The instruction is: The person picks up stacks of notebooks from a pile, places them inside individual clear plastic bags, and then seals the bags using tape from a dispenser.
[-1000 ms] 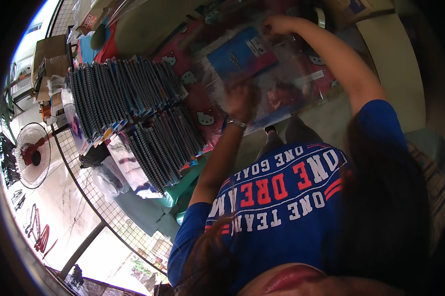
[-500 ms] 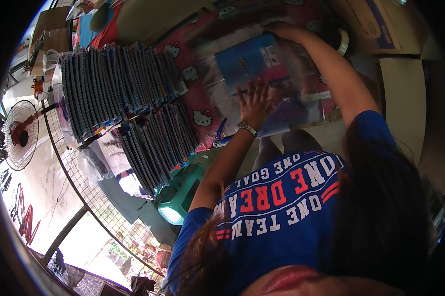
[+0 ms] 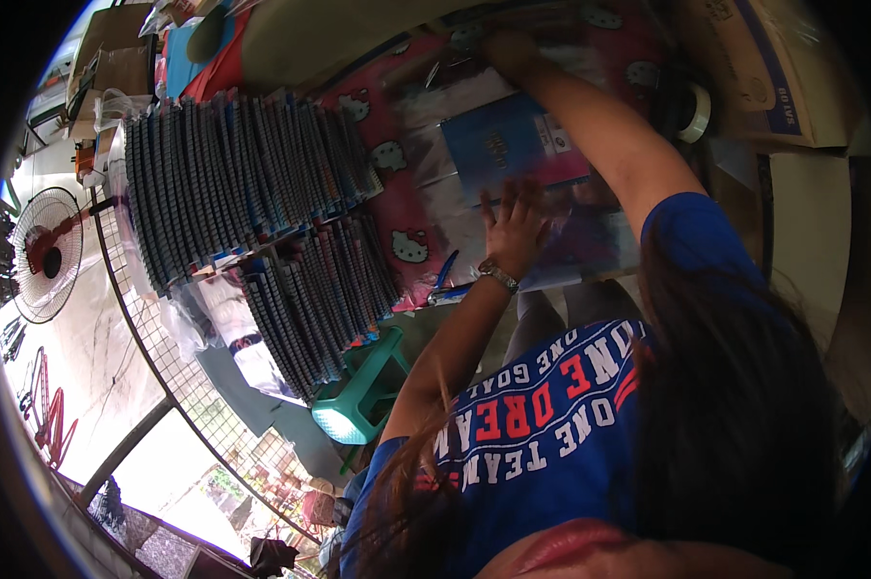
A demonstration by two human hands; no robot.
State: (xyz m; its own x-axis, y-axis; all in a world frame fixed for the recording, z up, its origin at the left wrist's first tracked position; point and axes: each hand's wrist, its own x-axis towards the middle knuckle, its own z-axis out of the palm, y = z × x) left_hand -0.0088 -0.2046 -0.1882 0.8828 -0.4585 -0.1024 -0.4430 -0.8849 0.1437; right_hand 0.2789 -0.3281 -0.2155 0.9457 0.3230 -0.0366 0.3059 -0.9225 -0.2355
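Note:
A blue and pink spiral notebook (image 3: 493, 145) lies on clear plastic film (image 3: 431, 183), over a pink table cover with cartoon cat faces. My left hand (image 3: 516, 230) rests flat, fingers spread, at the notebook's near edge. My right arm stretches across the right side of the notebook. Beyond its far edge, my right hand (image 3: 510, 56) is over the far part of the film, in shadow and blurred; its fingers do not show clearly. A thin bright streak shows beside it, too unclear to name.
Stacked spiral notebooks (image 3: 252, 179) fill the left side, with a second row (image 3: 320, 280) nearer me. A blue-handled tool (image 3: 445, 272) lies by the near table edge. A tape roll (image 3: 696, 114) and cardboard box (image 3: 783, 77) are right. A green stool (image 3: 358, 391) stands below.
My right hand has moved left along the far side, away from the notebook's top right. My left hand stays spread at the notebook's near edge. The whole view has shifted slightly.

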